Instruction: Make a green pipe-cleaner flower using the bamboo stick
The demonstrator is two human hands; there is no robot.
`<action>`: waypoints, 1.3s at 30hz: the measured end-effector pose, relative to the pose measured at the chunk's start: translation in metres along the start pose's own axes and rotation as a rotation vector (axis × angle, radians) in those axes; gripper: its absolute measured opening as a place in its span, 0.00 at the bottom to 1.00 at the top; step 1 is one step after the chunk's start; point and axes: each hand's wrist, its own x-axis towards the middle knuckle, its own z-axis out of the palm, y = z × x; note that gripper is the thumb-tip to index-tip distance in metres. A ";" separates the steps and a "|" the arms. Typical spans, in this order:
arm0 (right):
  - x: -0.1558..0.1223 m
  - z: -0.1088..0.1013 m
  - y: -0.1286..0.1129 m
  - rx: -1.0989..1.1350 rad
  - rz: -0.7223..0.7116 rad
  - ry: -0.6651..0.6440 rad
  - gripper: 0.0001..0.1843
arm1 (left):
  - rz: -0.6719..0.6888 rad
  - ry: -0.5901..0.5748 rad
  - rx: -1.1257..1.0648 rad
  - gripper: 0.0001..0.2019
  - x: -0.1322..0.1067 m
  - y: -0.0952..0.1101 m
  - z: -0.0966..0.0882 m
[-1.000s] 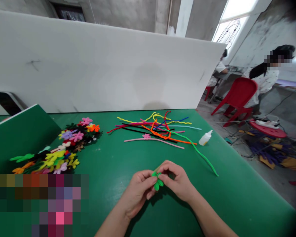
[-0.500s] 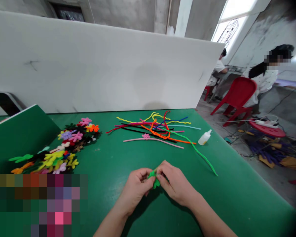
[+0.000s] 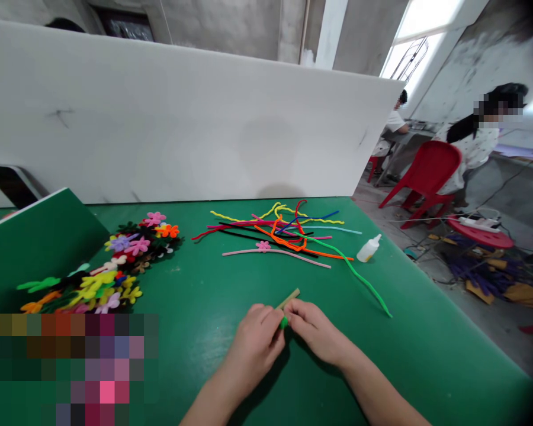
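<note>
chenille piece (image 3: 284, 322), bright green and mostly hidden, sits between the fingertips above the green table (image 3: 195, 296). left hand (image 3: 256, 337) narrow, pinching it; right hand (image 3: 313, 328) likewise narrow, pinching from its own side. tan stick (image 3: 292, 296) juts out beyond; which fingers carry it, cannot tell. judged good practice: pinch lightly to spare the pile, brace the stick firmly, work in small, even presses.

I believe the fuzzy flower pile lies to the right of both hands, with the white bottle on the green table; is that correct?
Not quite: the head view shows the fuzzy flower pile left of the left hand and right hand; the rest is correct.
</note>
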 end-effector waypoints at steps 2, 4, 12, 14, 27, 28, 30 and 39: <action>0.000 0.000 0.005 0.173 0.097 -0.049 0.09 | 0.074 -0.001 0.064 0.10 -0.002 0.000 0.002; 0.001 0.001 0.009 0.320 0.184 -0.099 0.08 | 0.095 0.000 0.065 0.12 -0.004 0.000 0.004; 0.005 0.000 -0.003 0.121 -0.008 0.063 0.07 | -0.508 0.091 -0.671 0.05 0.004 0.002 0.003; 0.003 -0.003 -0.005 0.119 -0.079 0.068 0.06 | -0.678 0.073 -0.935 0.04 0.006 0.002 0.000; -0.005 -0.006 -0.011 -0.275 -0.327 0.106 0.05 | -0.807 -0.059 -1.351 0.08 0.005 0.000 -0.002; -0.006 -0.005 -0.011 -0.297 -0.318 0.108 0.06 | -0.798 -0.045 -1.291 0.08 0.005 0.000 -0.002; -0.006 -0.004 -0.012 -0.315 -0.291 0.114 0.06 | -0.765 -0.017 -1.158 0.07 0.006 0.001 -0.002; 0.003 0.004 -0.004 0.102 0.024 0.110 0.09 | -0.490 0.112 -0.621 0.06 0.008 0.009 -0.001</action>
